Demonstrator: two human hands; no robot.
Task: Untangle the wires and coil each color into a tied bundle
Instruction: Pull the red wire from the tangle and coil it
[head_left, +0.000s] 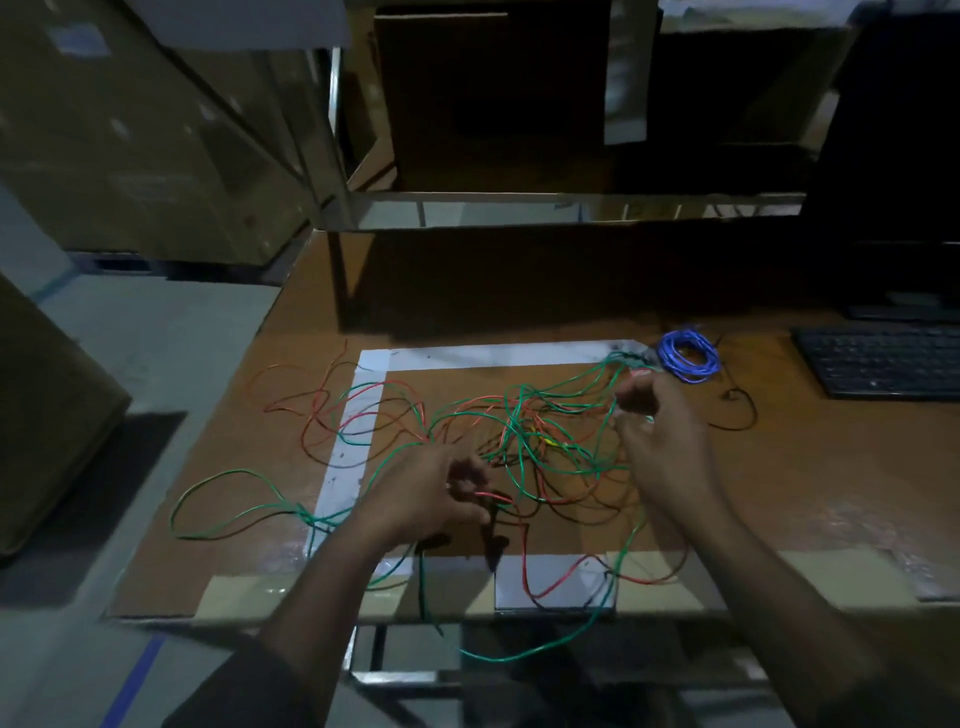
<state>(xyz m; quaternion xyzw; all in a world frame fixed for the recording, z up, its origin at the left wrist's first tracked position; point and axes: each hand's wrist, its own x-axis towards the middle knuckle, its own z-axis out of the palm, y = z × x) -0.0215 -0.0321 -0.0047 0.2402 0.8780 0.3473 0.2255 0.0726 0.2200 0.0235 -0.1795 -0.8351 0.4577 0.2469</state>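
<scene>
A tangle of green, red and dark wires (524, 436) lies spread over the brown table (810, 478), inside a white taped rectangle (493, 357). A green loop (218, 501) trails off to the left and another green strand (540, 649) hangs over the front edge. My left hand (431, 493) pinches a red and green strand at the tangle's near side. My right hand (660, 426) is raised over the tangle's right side, fingers curled round green and red strands. A coiled blue bundle (688, 356) rests at the back right.
A black keyboard (883, 369) and a dark monitor (893, 218) stand at the right. A thin black cable (737, 410) loops beside the blue bundle. A metal shelf frame (519, 208) with cardboard boxes rises behind. Large cartons (130, 145) stand on the floor to the left.
</scene>
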